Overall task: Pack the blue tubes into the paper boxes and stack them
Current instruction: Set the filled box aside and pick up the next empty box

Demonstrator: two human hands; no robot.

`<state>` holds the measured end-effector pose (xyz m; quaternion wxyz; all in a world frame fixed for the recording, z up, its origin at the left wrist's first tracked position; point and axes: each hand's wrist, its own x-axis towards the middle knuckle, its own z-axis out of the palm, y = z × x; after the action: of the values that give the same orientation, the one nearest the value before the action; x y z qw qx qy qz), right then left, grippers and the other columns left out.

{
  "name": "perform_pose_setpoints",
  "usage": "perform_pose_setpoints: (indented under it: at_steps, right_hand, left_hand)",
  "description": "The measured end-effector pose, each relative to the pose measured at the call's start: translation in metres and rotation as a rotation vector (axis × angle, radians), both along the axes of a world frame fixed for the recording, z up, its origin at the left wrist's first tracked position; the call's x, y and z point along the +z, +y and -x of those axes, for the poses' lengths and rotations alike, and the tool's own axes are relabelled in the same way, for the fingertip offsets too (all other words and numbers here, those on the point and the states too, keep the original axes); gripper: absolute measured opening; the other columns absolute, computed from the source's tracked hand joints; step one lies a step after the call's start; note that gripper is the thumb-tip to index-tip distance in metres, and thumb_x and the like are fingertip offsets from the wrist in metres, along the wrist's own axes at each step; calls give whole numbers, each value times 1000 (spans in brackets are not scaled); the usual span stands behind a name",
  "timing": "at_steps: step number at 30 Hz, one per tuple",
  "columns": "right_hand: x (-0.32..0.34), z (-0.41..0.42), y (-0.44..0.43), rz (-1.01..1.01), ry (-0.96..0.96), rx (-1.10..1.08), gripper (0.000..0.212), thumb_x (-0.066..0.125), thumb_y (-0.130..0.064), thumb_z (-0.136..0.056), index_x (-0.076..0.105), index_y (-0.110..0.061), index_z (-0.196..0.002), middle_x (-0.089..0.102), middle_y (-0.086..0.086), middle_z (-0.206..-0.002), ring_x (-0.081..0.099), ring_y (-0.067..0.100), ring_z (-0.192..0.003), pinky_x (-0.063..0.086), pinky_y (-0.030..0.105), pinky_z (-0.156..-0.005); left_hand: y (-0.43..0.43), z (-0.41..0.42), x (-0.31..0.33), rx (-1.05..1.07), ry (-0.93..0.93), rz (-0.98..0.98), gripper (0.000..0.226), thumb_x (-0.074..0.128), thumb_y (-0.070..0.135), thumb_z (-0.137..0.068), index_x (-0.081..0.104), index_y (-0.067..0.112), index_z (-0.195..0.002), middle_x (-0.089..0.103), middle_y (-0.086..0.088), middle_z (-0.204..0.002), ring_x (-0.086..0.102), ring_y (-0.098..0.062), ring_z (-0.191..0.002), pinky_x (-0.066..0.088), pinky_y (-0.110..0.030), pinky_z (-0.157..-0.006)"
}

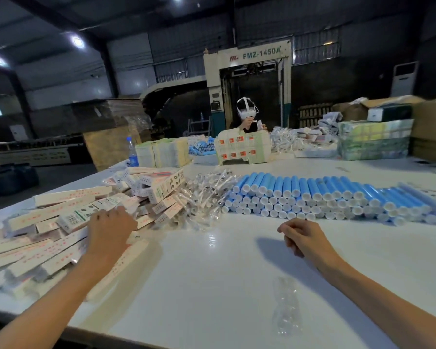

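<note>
The blue tubes [312,195] on the right are sky blue with white caps, and a few bear small dark print. The paper boxes [48,222] heaped on the left are white with rows of red dots; some show green and black printing and a black barcode. The table [212,285] is glossy white. Between the two heaps, the wrapped pieces [204,197] are clear with white and black flecks. Far off, a bottle [132,154] has a blue label, a box stack [242,147] is white with orange-red squares, a bundle [373,142] is pale green and yellow, and the machine [247,59] is cream with blue lettering.
</note>
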<state>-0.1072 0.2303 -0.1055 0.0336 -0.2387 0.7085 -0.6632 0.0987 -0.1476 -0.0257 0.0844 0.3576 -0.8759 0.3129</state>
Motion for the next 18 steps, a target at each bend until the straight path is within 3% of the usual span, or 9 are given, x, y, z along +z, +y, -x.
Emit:
perform_pose_setpoints:
  at_steps: [1,3,5,7,12,15,18]
  right_hand:
    - [-1,1,-1,-4,-3,2,20,61,-6,-103,71,-4,-86,58,9,-60,41,20,-51,29,26,-46]
    - [-3,3,-3,-8,-14,0,20,61,-6,-102,71,-6,-84,59,8,-59,41,20,-50,29,25,-45]
    - [-4,4,-5,-4,-26,-2,21,62,-6,-101,71,-7,-82,59,9,-59,42,20,-50,29,24,-45]
    - [-4,5,-5,7,-40,0,22,62,-6,-100,71,-9,-81,59,9,-59,41,19,-49,29,24,-45]
    - [-2,1,-1,-32,8,-30,19,62,-11,-101,72,-11,-84,61,5,-60,44,17,-50,33,25,-45]
    - [7,-5,3,-101,96,-99,17,62,-16,-100,72,-14,-86,65,1,-63,51,12,-53,39,23,-48]
    - [27,-1,11,-141,207,-230,18,62,-15,-100,72,-14,-85,69,1,-64,57,8,-54,46,22,-54]
  left_hand:
    - [4,0,7,-24,52,-48,39,91,32,-81,68,9,-103,58,-3,-75,73,-30,-79,52,-40,-70]
    - [14,3,20,-184,268,-183,25,79,21,-93,58,9,-99,47,1,-63,67,-33,-63,48,-40,-58]
    - [29,17,31,-380,520,-388,20,46,24,-111,46,15,-93,58,-6,-70,62,-37,-69,48,-46,-62]
    - [52,35,43,-523,651,-631,30,32,29,-113,49,13,-94,62,-8,-82,61,-35,-75,46,-45,-64]
    - [118,92,40,-721,815,-1184,38,32,39,-116,63,19,-105,71,-10,-95,66,-19,-79,46,-35,-65]
    - [149,123,16,-790,818,-1595,39,36,44,-115,69,24,-114,78,-1,-97,74,-19,-92,52,-35,-77]
    - [163,146,-16,-801,915,-1714,35,40,41,-115,71,25,-115,81,5,-96,76,-11,-92,55,-32,-78]
